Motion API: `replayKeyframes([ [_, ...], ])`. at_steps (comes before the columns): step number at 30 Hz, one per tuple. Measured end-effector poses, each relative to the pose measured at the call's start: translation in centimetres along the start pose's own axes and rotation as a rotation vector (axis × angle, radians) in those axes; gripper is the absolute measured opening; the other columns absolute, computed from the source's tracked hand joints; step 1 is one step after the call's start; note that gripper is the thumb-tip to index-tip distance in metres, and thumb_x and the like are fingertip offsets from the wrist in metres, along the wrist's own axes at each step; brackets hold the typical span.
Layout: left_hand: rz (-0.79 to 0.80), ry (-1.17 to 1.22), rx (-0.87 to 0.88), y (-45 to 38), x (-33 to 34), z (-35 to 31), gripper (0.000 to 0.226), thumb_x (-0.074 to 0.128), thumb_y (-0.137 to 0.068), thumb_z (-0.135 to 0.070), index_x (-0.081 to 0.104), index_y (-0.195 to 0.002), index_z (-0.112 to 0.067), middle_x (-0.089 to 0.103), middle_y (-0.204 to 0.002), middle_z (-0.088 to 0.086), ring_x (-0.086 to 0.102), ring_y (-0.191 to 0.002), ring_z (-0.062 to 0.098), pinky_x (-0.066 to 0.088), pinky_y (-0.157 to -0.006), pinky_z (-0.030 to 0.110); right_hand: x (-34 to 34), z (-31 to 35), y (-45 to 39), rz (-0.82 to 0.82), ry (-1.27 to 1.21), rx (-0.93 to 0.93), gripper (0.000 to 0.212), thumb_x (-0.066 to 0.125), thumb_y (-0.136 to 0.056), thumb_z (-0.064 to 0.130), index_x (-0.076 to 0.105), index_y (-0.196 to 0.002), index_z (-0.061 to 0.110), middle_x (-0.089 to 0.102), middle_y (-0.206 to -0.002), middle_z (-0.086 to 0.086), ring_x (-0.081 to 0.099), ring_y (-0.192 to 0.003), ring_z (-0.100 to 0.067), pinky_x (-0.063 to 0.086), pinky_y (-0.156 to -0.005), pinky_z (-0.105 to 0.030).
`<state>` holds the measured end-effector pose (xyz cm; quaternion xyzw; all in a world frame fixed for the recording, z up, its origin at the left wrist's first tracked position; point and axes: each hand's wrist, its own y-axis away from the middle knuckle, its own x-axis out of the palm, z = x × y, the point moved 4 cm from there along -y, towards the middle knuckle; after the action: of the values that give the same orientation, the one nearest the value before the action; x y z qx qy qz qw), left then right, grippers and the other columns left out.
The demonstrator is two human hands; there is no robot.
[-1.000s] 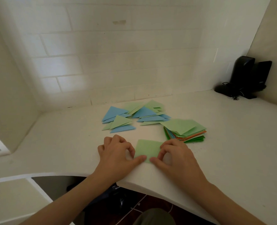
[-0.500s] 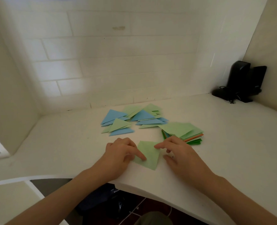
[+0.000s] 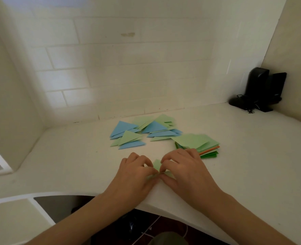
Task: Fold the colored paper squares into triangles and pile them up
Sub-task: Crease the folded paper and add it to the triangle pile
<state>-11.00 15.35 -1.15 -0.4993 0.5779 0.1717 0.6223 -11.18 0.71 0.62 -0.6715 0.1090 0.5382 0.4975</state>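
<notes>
Paper comes first: our light green sheet [image 3: 157,165] lies on the bench [image 3: 252,156] between both hands, near its front edge. Left hand [image 3: 135,174] and right hand [image 3: 183,170] pinch it together; the triangle pile [image 3: 141,131] lies beyond, ahead-left.

Green paper [image 3: 157,164] half folded near the desk edge [image 3: 164,197].
Behind it lie blue and green triangles [image 3: 142,131]; the square stack [image 3: 197,144] beside them.

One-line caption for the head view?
Both hands, left hand and right hand, pinch a light green paper mid-fold near folded triangles and unfolded stack.
</notes>
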Motion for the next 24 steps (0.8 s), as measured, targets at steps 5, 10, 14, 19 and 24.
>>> replayKeyframes([
  [5, 0.009, 0.117, -0.014, 0.0, 0.2, 2.1, 0.033, 0.046, -0.083, -0.040, 0.076, -0.089, -0.028, 0.071, -0.094, -0.015, 0.063, -0.082, 0.010, 0.049, -0.069, 0.027, 1.6, -1.8, 0.5, 0.110, -0.103, 0.128, 0.031, 0.043, -0.080, 0.051, 0.066, -0.080, 0.029, 0.064, -0.084, 0.016, 0.060, -0.080, -0.009, 0.044, -0.072, -0.034],
  [10, -0.082, 0.131, -0.121, 0.3, 0.0, 4.1, 0.029, 0.051, -0.078, -0.056, 0.073, -0.077, -0.036, 0.067, -0.091, -0.025, 0.053, -0.091, 0.005, 0.034, -0.075, 0.023, 2.5, -3.2, 1.0, 0.112, -0.265, 0.281, 0.039, 0.046, -0.079, 0.059, 0.069, -0.079, 0.028, 0.061, -0.085, 0.019, 0.055, -0.081, -0.004, 0.048, -0.076, -0.036],
  [14, -0.072, 0.246, -0.325, 0.2, 0.2, 4.5, 0.011, 0.069, -0.078, -0.047, 0.067, -0.073, -0.038, 0.060, -0.092, -0.025, 0.045, -0.098, 0.005, 0.032, -0.086, 0.031, 2.2, -3.5, 1.5, 0.058, -0.345, 0.417, 0.021, 0.066, -0.076, 0.051, 0.069, -0.075, 0.030, 0.059, -0.086, 0.023, 0.054, -0.090, -0.001, 0.046, -0.084, -0.038],
  [19, 0.035, 0.220, -0.430, -0.4, 0.6, 4.4, 0.013, 0.062, -0.082, -0.051, 0.056, -0.075, -0.041, 0.051, -0.100, -0.017, 0.032, -0.102, 0.006, 0.022, -0.083, 0.025, 1.9, -3.4, 1.5, 0.084, -0.341, 0.550, 0.027, 0.065, -0.073, 0.059, 0.069, -0.071, 0.032, 0.055, -0.091, 0.021, 0.050, -0.096, 0.000, 0.042, -0.090, -0.036],
  [24, 0.087, 0.043, -0.405, -1.2, 1.6, 3.6, 0.031, 0.043, -0.083, -0.065, 0.050, -0.082, -0.035, 0.041, -0.100, -0.013, 0.029, -0.102, 0.009, 0.020, -0.080, 0.025, 2.5, -2.8, 0.4, 0.133, -0.178, 0.650, 0.035, 0.056, -0.075, 0.067, 0.062, -0.068, 0.033, 0.049, -0.094, 0.019, 0.046, -0.099, -0.005, 0.033, -0.083, -0.032],
])
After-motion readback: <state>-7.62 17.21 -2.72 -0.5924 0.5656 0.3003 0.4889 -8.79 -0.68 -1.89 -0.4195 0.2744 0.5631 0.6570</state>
